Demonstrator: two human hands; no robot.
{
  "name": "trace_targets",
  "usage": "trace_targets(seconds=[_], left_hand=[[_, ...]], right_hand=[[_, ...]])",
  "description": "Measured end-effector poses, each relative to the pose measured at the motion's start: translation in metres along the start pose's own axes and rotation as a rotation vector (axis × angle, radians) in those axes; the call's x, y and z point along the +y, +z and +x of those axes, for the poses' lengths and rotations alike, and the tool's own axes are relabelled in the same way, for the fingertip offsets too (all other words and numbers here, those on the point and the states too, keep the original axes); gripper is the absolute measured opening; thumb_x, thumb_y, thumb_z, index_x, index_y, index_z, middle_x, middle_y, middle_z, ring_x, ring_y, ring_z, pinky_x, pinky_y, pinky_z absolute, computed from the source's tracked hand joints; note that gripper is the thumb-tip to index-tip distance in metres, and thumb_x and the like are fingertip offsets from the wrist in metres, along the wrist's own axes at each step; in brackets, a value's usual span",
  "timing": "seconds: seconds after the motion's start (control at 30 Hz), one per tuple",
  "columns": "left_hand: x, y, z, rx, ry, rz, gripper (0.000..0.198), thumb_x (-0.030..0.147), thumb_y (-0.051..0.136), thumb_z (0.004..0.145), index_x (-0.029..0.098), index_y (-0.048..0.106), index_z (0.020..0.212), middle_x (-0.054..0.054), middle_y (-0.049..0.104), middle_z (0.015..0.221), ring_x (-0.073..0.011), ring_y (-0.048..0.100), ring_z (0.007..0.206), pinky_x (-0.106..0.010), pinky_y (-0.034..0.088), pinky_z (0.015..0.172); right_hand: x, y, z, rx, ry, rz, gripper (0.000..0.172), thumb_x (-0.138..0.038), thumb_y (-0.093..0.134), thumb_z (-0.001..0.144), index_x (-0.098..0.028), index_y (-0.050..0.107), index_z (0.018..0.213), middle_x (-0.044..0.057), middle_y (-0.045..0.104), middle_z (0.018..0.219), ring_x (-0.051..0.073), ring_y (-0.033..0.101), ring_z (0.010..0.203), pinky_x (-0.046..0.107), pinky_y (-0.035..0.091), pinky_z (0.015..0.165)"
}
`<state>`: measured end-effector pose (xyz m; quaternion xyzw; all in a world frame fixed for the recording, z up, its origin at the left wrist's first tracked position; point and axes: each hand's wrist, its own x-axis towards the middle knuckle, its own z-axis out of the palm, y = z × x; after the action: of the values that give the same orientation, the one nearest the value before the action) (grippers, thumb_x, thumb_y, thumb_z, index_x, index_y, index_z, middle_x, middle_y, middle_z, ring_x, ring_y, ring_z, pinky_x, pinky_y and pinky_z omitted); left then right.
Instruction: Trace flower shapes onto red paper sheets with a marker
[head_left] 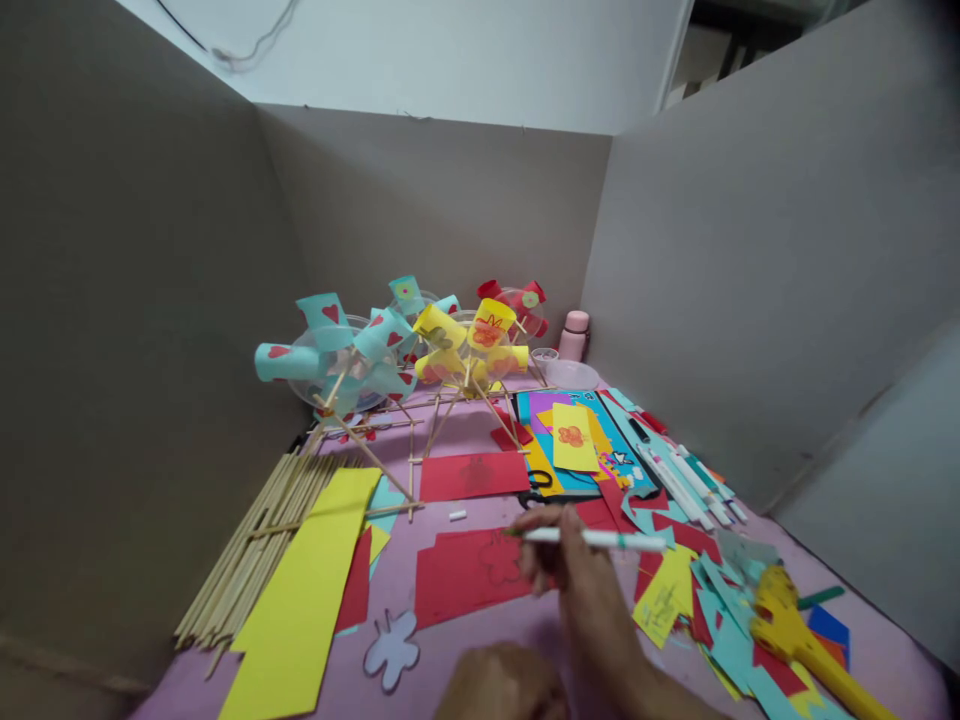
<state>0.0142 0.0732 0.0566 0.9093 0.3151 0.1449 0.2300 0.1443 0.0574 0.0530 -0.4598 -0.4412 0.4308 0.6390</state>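
My right hand [577, 580] grips a white marker pen [600, 538] in a writing hold, its dark green tip pointing left. Beneath the tip lies a red sheet of paper [457, 582] with a dark butterfly outline on it, partly covered by my fingers. Low at the bottom edge, my left hand [501, 685] shows only its back and knuckles; its fingers are hidden. A small white pen cap [457, 516] rests just beyond the sheet. To the left lies a pale butterfly cutout [391, 652]. Another red sheet [472, 476], bearing a faint drawing, lies farther back.
Yellow card [315, 590] overlaps bamboo sticks [255, 555] at left. Stick-and-paper wheel models, one yellow [469, 365] and one light blue [337, 360], stand behind. At right are several markers [679, 485], paper scraps and a yellow glue gun [780, 620]. Black scissors [534, 490] lie mid-table.
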Motion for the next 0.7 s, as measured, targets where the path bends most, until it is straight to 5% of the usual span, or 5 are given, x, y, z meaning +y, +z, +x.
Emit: trace_targets(seconds=[0.07, 0.13, 0.33, 0.47, 0.7], left_hand=[[-0.018, -0.012, 0.010, 0.031, -0.064, 0.045, 0.016, 0.023, 0.046, 0.093, 0.017, 0.060, 0.088, -0.002, 0.063, 0.083, -0.0165, 0.060, 0.073, -0.033, 0.051, 0.066], [-0.033, -0.025, 0.016, 0.105, -0.152, 0.103, 0.023, 0.017, 0.037, 0.093, 0.018, 0.058, 0.085, -0.005, 0.063, 0.080, -0.0210, 0.060, 0.077, -0.037, 0.049, 0.068], [-0.060, -0.026, 0.029, 0.208, -0.191, 0.149, 0.015, 0.021, 0.044, 0.089, 0.018, 0.058, 0.091, -0.009, 0.062, 0.096, -0.0246, 0.057, 0.089, -0.041, 0.048, 0.079], [-0.073, -0.009, 0.031, 0.242, -0.148, 0.136, 0.021, 0.023, 0.050, 0.087, 0.019, 0.058, 0.106, -0.010, 0.061, 0.111, -0.0245, 0.056, 0.103, -0.042, 0.047, 0.088], [-0.091, -0.002, 0.029, 0.346, -0.051, 0.209, 0.031, 0.030, 0.063, 0.080, 0.024, 0.059, 0.109, -0.006, 0.064, 0.108, -0.0231, 0.061, 0.098, -0.035, 0.052, 0.080]], right_hand=[[-0.020, -0.013, 0.041, 0.227, -0.004, -0.032, 0.045, -0.054, 0.036, 0.094, -0.019, 0.062, 0.082, -0.004, 0.048, 0.055, 0.011, 0.042, 0.050, 0.020, 0.036, 0.047], [-0.025, -0.020, 0.062, 0.238, 0.011, -0.087, 0.042, -0.053, 0.037, 0.093, -0.019, 0.057, 0.080, -0.006, 0.046, 0.052, 0.011, 0.039, 0.047, 0.020, 0.033, 0.046], [0.010, -0.013, 0.063, 0.102, 0.045, -0.210, 0.035, -0.051, 0.045, 0.089, -0.022, 0.044, 0.070, -0.010, 0.033, 0.049, 0.010, 0.031, 0.044, 0.020, 0.030, 0.043], [0.029, -0.012, 0.065, 0.031, 0.063, -0.254, 0.024, -0.039, 0.045, 0.091, -0.021, 0.046, 0.075, -0.008, 0.042, 0.056, 0.012, 0.040, 0.050, 0.022, 0.035, 0.049], [0.037, -0.019, 0.066, -0.032, 0.097, -0.438, 0.012, -0.025, 0.048, 0.080, -0.022, 0.045, 0.068, -0.005, 0.045, 0.059, 0.015, 0.045, 0.057, 0.024, 0.034, 0.053]])
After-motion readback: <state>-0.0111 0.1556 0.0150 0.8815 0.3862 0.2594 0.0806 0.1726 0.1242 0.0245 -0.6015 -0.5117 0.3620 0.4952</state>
